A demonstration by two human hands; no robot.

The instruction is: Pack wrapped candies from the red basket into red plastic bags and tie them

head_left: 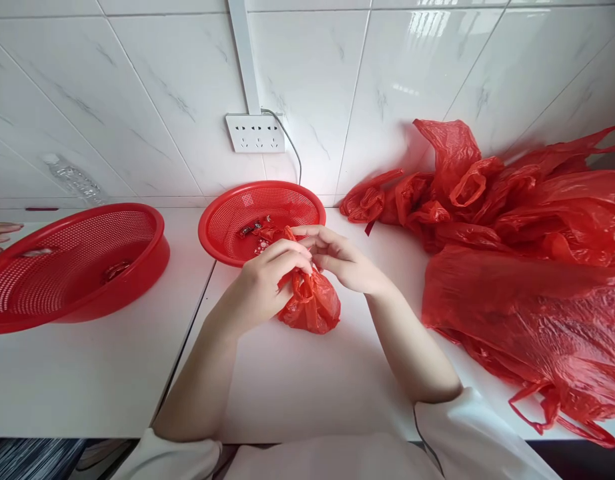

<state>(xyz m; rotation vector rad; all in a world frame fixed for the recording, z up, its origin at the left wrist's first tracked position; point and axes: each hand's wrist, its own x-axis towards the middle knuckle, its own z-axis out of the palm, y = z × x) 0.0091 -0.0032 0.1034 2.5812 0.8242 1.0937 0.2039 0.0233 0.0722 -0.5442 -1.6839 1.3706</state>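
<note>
A small filled red plastic bag (pixel 311 304) rests on the white table (pixel 297 387) in front of me. My left hand (pixel 267 283) is closed on the bag's gathered neck from the left. My right hand (pixel 337 257) pinches the bag's twisted handles from the right, its fingers pressed together just above the bag. Both hands meet over the bag's top. Right behind them stands a round red mesh basket (pixel 287 200) with a few small wrapped items inside.
A larger red mesh basket (pixel 82 293) sits at the left, another person's fingers (pixel 0 233) at its far edge. A heap of empty red plastic bags (pixel 527 267) covers the right side. A wall socket (pixel 256 133) with a cable hangs behind; a seam divides two tables.
</note>
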